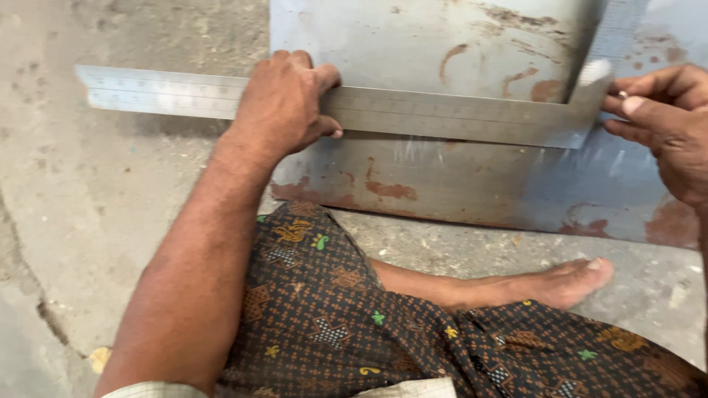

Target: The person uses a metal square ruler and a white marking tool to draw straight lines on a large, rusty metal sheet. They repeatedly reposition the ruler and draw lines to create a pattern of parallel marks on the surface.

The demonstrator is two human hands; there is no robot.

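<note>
A rough, cracked concrete floor [110, 221] is seen; a rust-stained steel sheet [442, 184] is laid flat on it — a bare foot [575, 284] is rested beside the sheet.

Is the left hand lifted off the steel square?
No, the left hand presses flat on the steel square lying across the rusty metal sheet.

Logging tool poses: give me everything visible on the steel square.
The steel square is an L-shaped rule of bare grey metal with fine graduations along its edges. Its long arm lies flat, slightly tilted, across the rusty metal sheet and overhangs onto the concrete floor at left. The short arm runs up from the corner at right. The left hand presses the long arm down; the right hand fingers touch the corner.
</note>
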